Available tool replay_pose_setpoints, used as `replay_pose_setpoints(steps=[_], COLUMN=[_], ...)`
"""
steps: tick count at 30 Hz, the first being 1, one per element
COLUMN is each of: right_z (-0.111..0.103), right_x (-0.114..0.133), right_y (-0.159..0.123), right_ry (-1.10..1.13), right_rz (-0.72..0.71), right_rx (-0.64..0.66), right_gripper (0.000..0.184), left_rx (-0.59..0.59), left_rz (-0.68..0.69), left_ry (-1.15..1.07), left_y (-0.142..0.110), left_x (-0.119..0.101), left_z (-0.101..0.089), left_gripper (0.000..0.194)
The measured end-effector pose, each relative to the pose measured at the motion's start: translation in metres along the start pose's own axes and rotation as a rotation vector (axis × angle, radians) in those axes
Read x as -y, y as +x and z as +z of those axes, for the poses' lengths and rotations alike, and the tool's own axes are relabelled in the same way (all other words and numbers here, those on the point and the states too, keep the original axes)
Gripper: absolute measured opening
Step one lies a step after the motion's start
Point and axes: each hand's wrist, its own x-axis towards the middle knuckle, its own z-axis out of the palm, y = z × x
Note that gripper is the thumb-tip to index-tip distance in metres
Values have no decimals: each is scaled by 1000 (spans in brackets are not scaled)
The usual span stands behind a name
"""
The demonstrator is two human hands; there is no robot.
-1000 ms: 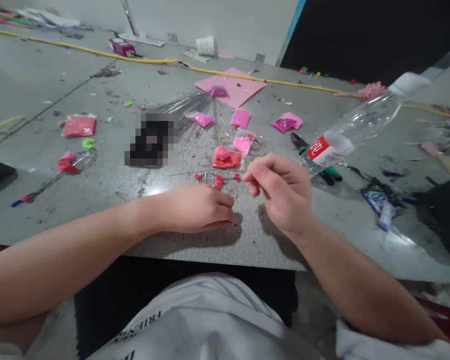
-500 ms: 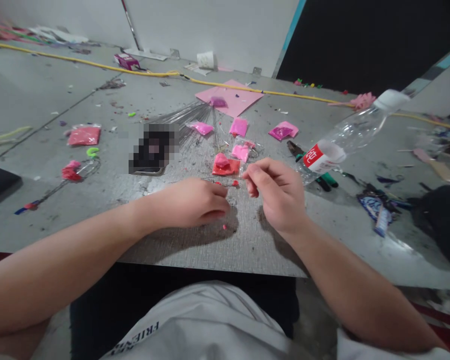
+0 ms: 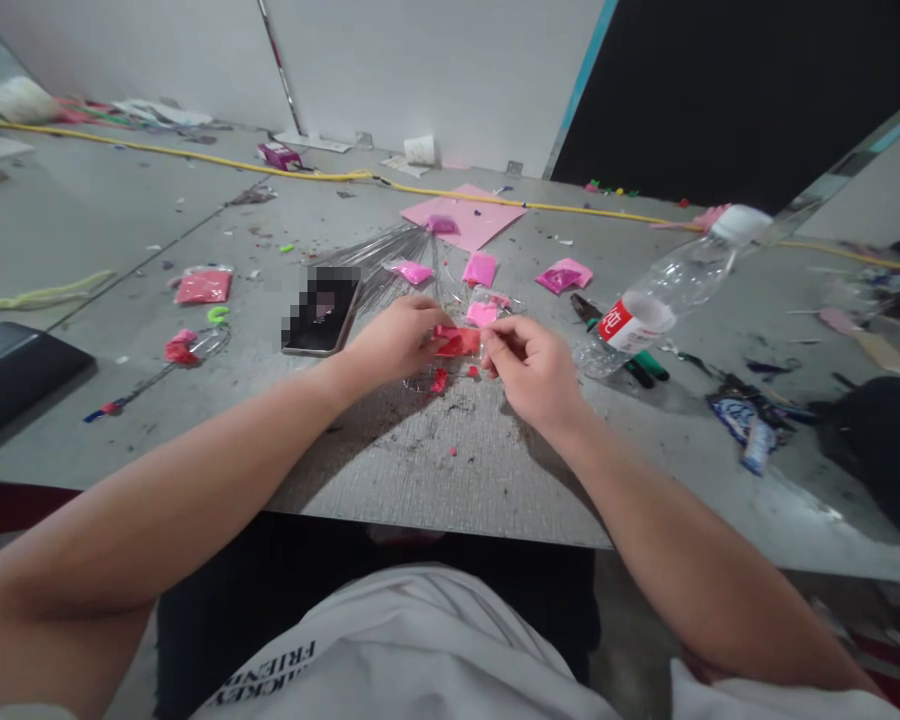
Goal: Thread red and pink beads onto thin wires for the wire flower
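Note:
My left hand (image 3: 399,340) reaches over the tabletop with its fingers closed at a lump of pink clay (image 3: 442,331), on the left part of a red clay packet (image 3: 461,343). The fingers hide part of both. My right hand (image 3: 532,368) is closed in a pinch at the packet's right edge; whatever lies between its fingertips is too small to make out. Just below the packet are small red clay bits (image 3: 439,380) and a thin wire shape, partly under my left hand. A pink clay packet (image 3: 483,313) lies right behind the red one.
A dark phone (image 3: 326,320) lies left of my hands. To the right, a clear bottle (image 3: 645,310) leans over green-handled pliers (image 3: 641,370). Wires (image 3: 375,250) fan out behind the phone. A wire piece with pink clay (image 3: 182,346) lies left; a yellow cable (image 3: 217,160) crosses the back.
My left hand has moved forward from the near tabletop to the pink lump on the red packet. My right hand stays pinched at the packet's edge. The view has shifted slightly.

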Motion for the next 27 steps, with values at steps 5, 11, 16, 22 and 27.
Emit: replay_pose_setpoints(steps=[5, 11, 16, 22, 27], right_z=[-1, 1, 1, 1, 1], right_x=[-4, -1, 3, 9, 8], right_y=[4, 1, -2, -4, -4], right_ry=[-169, -262, -272, -304, -306], right_rz=[-136, -298, -330, -417, -436], right_rx=[-54, -41, -86, -79, -61], right_gripper=[18, 15, 13, 14, 12], left_rx=[-123, -81, -57, -24, -23], left_rz=[-141, -238, -265, -231, -263], left_ry=[-285, -867, -955, -885, -895], left_y=[-4, -9, -11, -13, -13], left_x=[-10, -26, -37, -43, -44], left_z=[-10, -11, -13, -19, -20], left_gripper=[22, 33, 37, 31, 28])
